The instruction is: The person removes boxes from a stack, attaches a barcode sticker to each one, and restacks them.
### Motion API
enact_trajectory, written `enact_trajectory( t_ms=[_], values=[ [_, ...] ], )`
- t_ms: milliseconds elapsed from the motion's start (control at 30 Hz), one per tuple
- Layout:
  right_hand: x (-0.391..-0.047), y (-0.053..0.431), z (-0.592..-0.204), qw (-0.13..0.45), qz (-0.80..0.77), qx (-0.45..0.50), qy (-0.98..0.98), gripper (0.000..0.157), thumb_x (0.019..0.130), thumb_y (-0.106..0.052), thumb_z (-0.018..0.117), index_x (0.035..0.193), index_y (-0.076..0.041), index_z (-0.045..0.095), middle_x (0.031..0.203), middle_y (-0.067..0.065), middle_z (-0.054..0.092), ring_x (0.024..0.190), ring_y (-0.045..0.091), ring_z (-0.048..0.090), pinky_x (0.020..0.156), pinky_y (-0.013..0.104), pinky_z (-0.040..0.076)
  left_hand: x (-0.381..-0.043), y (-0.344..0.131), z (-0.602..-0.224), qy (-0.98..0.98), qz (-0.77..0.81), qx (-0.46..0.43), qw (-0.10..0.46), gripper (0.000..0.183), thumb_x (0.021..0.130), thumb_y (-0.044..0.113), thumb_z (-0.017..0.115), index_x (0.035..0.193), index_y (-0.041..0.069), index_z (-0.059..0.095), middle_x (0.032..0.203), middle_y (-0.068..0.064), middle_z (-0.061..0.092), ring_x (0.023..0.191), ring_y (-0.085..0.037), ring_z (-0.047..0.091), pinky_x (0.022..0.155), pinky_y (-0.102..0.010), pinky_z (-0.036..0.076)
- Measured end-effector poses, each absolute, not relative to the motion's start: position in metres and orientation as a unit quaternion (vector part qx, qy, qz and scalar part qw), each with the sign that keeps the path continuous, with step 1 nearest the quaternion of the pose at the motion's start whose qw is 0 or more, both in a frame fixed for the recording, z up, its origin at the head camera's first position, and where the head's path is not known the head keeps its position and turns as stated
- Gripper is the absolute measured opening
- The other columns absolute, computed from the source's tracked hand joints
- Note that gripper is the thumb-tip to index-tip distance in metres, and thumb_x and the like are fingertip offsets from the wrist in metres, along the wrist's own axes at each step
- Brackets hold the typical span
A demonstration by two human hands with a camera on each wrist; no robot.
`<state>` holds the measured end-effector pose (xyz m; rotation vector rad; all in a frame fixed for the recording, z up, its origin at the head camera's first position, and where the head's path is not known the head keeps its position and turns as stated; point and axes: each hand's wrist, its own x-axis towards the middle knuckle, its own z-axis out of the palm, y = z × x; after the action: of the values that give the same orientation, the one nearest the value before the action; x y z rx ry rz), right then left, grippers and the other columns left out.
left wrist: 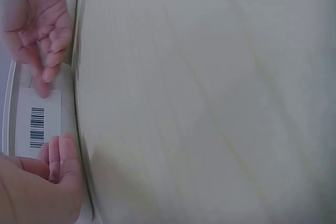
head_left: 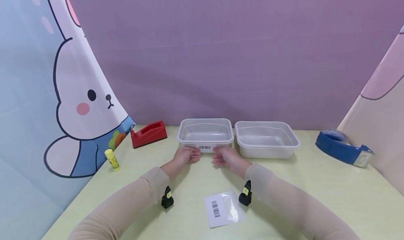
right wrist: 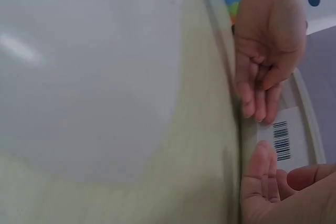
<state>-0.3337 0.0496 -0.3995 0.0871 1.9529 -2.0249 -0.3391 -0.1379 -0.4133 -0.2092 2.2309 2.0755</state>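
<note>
A white plastic box (head_left: 206,131) stands against the back, and a white barcode label (head_left: 205,147) lies flat on its front wall. My left hand (head_left: 184,156) is at the label's left end, with its fingers fairly straight along the wall. On the opposite end my right hand (head_left: 229,158) faces it, fingertips at the label's edge. The left wrist view shows the barcode (left wrist: 37,128) between both hands, with a right fingertip on the label's corner. Seen from the right wrist, the label (right wrist: 286,135) sits smoothly below the box's rim.
A second white box (head_left: 268,138) stands just to the right. Nearby are a red tape dispenser (head_left: 149,134), a yellow glue stick (head_left: 112,159) and a blue tape dispenser (head_left: 342,147). A barcode card (head_left: 216,211) with a clear plastic sheet (head_left: 231,205) lies in front, between my forearms.
</note>
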Motion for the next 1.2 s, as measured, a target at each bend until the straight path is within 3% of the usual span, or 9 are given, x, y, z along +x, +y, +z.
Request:
enact_trajectory(
  t_ms=[267, 467, 633, 933, 1200],
  values=[
    [-0.332, 0.056, -0.387, 0.129, -0.736, 0.024, 0.664, 0.038, 0.099, -0.005, 0.043, 0.133, 0.009, 0.048, 0.092, 0.018, 0.067, 0.067, 0.015, 0.065, 0.068, 0.026, 0.059, -0.339, -0.139, -0.411, 0.727, 0.681, -0.076, 0.041, 0.03, 0.093, -0.007, 0.042, 0.114, -0.013, 0.062, 0.101, -0.024, 0.069, 0.074, -0.014, 0.067, 0.081, -0.033, 0.06],
    [-0.325, 0.066, -0.385, 0.142, -0.726, 0.01, 0.672, 0.04, 0.102, -0.009, 0.039, 0.139, 0.005, 0.044, 0.088, 0.013, 0.066, 0.066, 0.012, 0.063, 0.067, 0.024, 0.058, -0.336, -0.141, -0.41, 0.737, 0.671, -0.067, 0.044, 0.03, 0.092, -0.008, 0.042, 0.114, -0.013, 0.062, 0.102, -0.024, 0.069, 0.074, -0.015, 0.066, 0.077, -0.03, 0.06],
    [-0.312, 0.077, -0.382, 0.155, -0.707, -0.009, 0.69, 0.04, 0.101, -0.009, 0.042, 0.136, 0.01, 0.045, 0.088, 0.011, 0.066, 0.068, 0.012, 0.064, 0.069, 0.023, 0.058, -0.326, -0.142, -0.41, 0.777, 0.625, -0.011, 0.072, 0.028, 0.089, -0.009, 0.05, 0.114, -0.014, 0.062, 0.103, -0.025, 0.069, 0.079, -0.016, 0.068, 0.079, -0.031, 0.06],
    [-0.283, 0.096, -0.377, 0.219, -0.626, -0.104, 0.742, 0.037, 0.096, -0.007, 0.05, 0.126, 0.015, 0.051, 0.092, 0.013, 0.068, 0.077, 0.015, 0.065, 0.075, 0.027, 0.058, -0.283, -0.14, -0.396, 0.85, 0.497, 0.124, 0.121, 0.037, 0.089, 0.013, 0.068, 0.122, -0.004, 0.062, 0.108, -0.014, 0.069, 0.093, -0.021, 0.067, 0.082, -0.033, 0.058],
    [-0.263, 0.11, -0.38, 0.242, -0.57, -0.17, 0.766, 0.033, 0.092, -0.007, 0.057, 0.118, 0.013, 0.058, 0.09, 0.015, 0.071, 0.073, 0.015, 0.067, 0.073, 0.032, 0.06, -0.229, -0.118, -0.382, 0.889, 0.384, 0.196, 0.152, 0.057, 0.074, 0.017, 0.084, 0.123, 0.002, 0.061, 0.115, -0.012, 0.065, 0.103, -0.024, 0.06, 0.089, -0.035, 0.052]
  ],
)
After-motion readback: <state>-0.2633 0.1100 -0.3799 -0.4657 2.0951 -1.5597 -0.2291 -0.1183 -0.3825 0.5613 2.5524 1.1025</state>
